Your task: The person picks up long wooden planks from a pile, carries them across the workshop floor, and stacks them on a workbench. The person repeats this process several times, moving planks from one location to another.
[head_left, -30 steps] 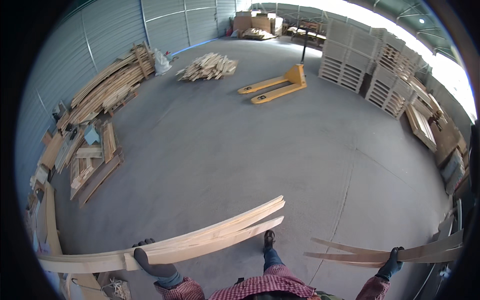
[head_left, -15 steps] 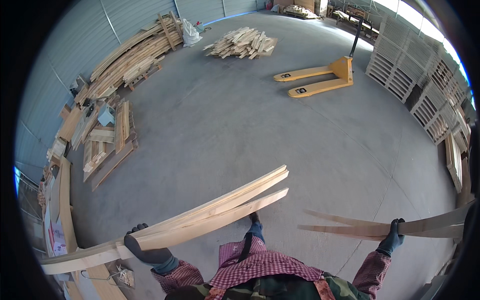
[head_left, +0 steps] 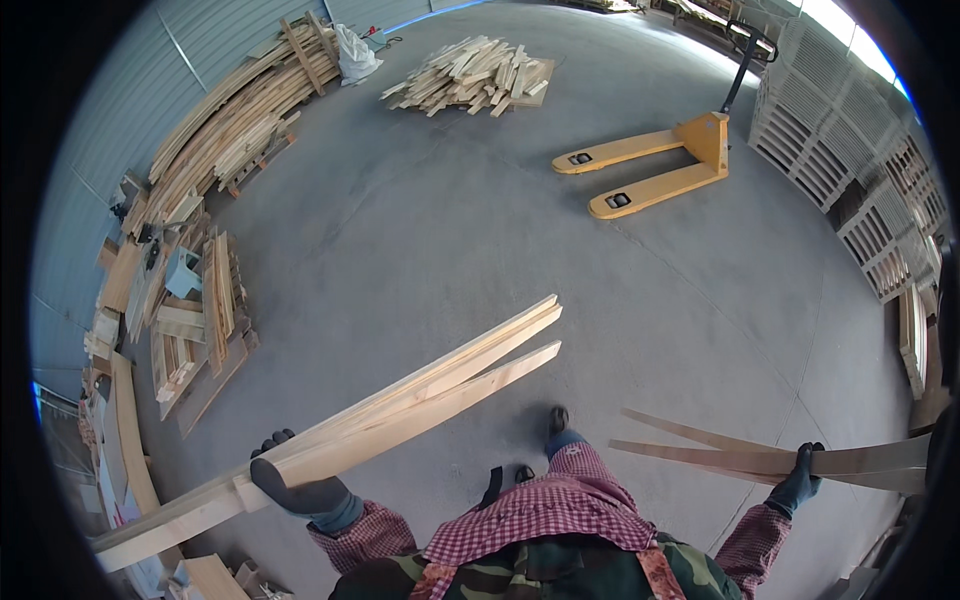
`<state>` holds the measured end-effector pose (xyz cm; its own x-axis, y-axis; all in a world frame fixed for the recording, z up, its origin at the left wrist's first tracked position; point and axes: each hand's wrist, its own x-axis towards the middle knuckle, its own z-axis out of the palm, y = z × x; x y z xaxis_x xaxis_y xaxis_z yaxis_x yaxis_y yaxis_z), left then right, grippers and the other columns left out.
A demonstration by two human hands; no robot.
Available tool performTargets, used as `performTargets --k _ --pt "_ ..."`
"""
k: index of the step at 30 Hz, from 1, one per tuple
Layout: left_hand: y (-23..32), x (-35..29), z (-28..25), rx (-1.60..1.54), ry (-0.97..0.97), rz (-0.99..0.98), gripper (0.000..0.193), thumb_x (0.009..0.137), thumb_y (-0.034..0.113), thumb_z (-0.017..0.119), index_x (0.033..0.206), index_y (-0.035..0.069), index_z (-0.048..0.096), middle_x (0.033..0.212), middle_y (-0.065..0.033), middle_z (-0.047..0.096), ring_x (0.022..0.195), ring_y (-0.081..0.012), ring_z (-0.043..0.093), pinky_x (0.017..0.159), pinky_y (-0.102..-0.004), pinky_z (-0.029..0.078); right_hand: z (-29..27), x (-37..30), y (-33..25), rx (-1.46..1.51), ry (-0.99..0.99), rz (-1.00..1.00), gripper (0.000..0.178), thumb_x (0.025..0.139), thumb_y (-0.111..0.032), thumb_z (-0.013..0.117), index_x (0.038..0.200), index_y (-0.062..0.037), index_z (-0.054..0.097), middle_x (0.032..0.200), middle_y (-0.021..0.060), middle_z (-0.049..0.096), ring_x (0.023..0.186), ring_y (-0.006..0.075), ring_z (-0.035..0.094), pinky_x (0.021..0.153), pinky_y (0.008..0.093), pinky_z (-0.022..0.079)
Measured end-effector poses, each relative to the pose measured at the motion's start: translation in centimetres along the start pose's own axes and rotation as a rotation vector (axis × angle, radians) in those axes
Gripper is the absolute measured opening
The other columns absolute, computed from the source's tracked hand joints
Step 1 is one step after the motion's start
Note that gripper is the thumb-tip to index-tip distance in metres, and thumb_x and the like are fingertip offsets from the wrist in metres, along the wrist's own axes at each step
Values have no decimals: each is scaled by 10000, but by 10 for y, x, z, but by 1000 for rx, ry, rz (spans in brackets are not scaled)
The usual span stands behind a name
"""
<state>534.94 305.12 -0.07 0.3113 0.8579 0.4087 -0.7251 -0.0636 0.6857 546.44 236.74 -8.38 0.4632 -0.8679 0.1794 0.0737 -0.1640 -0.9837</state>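
Several long pale wooden boards (head_left: 400, 420) lie in my left hand (head_left: 300, 480), which wears a dark glove and is closed around them. Their far ends spread apart in front of my body, while the near ends run off to the lower left. At the right, my gloved right hand (head_left: 798, 478) is wrapped around a second bunch of thin wooden boards (head_left: 872, 462). These also fan out toward the middle, and their other ends reach the right edge of the view. Both bunches are held above the floor.
A yellow pallet jack (head_left: 660, 172) stands ahead on the right, near tall stacks of pallets (head_left: 800, 130). Ahead lies a heap of short wood pieces (head_left: 470, 76). Long planks (head_left: 225, 120) and board offcuts (head_left: 205, 310) line the left wall. Grey concrete floor (head_left: 450, 230) spreads between them.
I have stepped forward and the view has shifted; the pallet jack and left-hand piles appear nearer. Both hands keep hold of their boards, and my feet now show below.
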Motion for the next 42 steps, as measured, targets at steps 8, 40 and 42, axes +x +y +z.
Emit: performTargets --k 8,40,42 --pt "-163 117 98 196 178 53 222 872 312 528 938 100 537 857 -44 586 832 -181 576 744 -332 497 249 31 21 47 -100 -23 344 755 73 638 1089 61 559 1049 95 580 912 166 562 839 274 489" --pt "-826 609 475 479 93 202 294 898 350 430 804 76 478 705 -3 461 700 -134 496 686 -283 432 1062 116 -37 226 -53 -20 386 817 -42 612 1180 39 507 1051 141 600 961 212 578 890 318 444" --pt "-848 634 523 351 21 38 287 910 345 406 807 81 456 702 -7 450 687 -131 485 674 -280 433 1121 137 -24 181 -32 37 386 810 -28 620 1175 34 510 1064 141 595 955 213 579 887 313 443"
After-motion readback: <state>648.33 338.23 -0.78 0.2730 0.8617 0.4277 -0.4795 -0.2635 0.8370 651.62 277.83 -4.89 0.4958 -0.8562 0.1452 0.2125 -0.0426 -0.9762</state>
